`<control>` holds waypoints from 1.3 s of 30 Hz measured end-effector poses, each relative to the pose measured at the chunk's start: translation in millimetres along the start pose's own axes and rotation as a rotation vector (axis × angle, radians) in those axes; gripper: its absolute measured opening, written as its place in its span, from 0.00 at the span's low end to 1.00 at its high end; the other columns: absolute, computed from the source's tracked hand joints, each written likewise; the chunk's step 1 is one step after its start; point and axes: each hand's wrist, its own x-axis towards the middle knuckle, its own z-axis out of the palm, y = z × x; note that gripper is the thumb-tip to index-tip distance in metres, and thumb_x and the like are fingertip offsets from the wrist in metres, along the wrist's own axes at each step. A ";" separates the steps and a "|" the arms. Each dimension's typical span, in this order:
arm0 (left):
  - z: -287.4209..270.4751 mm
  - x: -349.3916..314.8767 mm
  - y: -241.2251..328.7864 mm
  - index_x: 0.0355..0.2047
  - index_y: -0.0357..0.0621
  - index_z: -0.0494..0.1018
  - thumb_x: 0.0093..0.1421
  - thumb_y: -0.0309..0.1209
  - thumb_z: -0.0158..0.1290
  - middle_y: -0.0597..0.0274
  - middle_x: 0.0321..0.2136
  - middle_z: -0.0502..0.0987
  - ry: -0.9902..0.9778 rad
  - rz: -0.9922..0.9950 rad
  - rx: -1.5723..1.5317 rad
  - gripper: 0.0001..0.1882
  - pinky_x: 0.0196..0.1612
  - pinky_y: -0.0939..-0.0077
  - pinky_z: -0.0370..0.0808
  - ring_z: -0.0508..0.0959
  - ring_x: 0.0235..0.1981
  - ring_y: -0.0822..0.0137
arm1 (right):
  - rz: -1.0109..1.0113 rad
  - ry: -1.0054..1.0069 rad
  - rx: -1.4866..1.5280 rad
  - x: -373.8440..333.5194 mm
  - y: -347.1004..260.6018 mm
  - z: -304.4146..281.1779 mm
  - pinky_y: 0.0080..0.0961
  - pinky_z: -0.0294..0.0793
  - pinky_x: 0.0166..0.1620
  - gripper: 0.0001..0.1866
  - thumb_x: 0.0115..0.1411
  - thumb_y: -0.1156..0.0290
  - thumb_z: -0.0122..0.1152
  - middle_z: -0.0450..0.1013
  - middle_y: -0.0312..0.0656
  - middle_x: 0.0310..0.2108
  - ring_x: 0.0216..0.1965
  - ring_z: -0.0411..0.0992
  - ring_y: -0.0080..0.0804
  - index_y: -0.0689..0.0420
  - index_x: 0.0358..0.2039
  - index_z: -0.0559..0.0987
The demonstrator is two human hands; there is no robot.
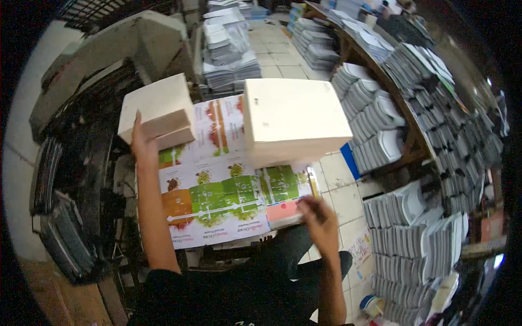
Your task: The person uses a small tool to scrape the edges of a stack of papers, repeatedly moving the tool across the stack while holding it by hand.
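My left hand (143, 142) lies against the near left corner of a block of cream paper (155, 103), with a finger stretched up along it. Its other fingers are partly hidden. To the right stands a taller cream paper block (296, 111). Both rest on printed sheets (217, 201) with green, brown and orange patterns, spread over a low work surface. My right hand (319, 214), smeared by motion, hovers at the right end of a pink-covered pad or booklet (284, 213) at the near right edge. Whether its fingers grip anything does not show.
Bundled grey-white paper stacks (399, 233) line the right side, with more on a wooden shelf (418, 130). Another paper pile (231, 60) stands beyond the work surface. Dark machinery (81, 163) borders the left. A small tub (371, 305) sits on the tiled floor (334, 171).
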 end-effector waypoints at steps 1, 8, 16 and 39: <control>2.7 -10.9 6.5 0.70 0.43 0.68 0.69 0.38 0.63 0.55 0.62 0.77 0.046 -0.005 -0.042 0.32 0.69 0.60 0.67 0.76 0.62 0.60 | -0.053 0.096 0.041 15.1 -6.3 -11.2 0.31 0.78 0.56 0.16 0.72 0.70 0.64 0.82 0.46 0.50 0.52 0.80 0.32 0.64 0.56 0.81; 56.1 -109.6 -64.2 0.67 0.43 0.69 0.70 0.66 0.51 0.55 0.58 0.76 -0.730 -0.374 0.830 0.42 0.66 0.59 0.70 0.76 0.59 0.59 | -0.212 0.219 0.191 104.9 -20.7 -36.4 0.37 0.75 0.65 0.28 0.68 0.77 0.58 0.76 0.56 0.62 0.64 0.75 0.46 0.67 0.69 0.70; 102.7 -121.0 -38.1 0.52 0.32 0.83 0.64 0.75 0.50 0.52 0.39 0.86 -0.803 -0.253 1.051 0.50 0.45 0.69 0.80 0.83 0.38 0.64 | -0.221 0.307 0.129 62.1 -34.1 10.3 0.33 0.80 0.60 0.34 0.64 0.80 0.66 0.77 0.52 0.63 0.60 0.77 0.38 0.68 0.71 0.71; 2.4 -192.8 -10.8 0.69 0.34 0.67 0.68 0.76 0.40 0.50 0.50 0.79 -0.645 -0.563 0.293 0.54 0.57 0.60 0.78 0.80 0.51 0.60 | 0.149 -0.014 0.632 11.2 -27.8 29.2 0.40 0.87 0.52 0.44 0.58 0.71 0.78 0.77 0.57 0.56 0.52 0.82 0.46 0.66 0.70 0.63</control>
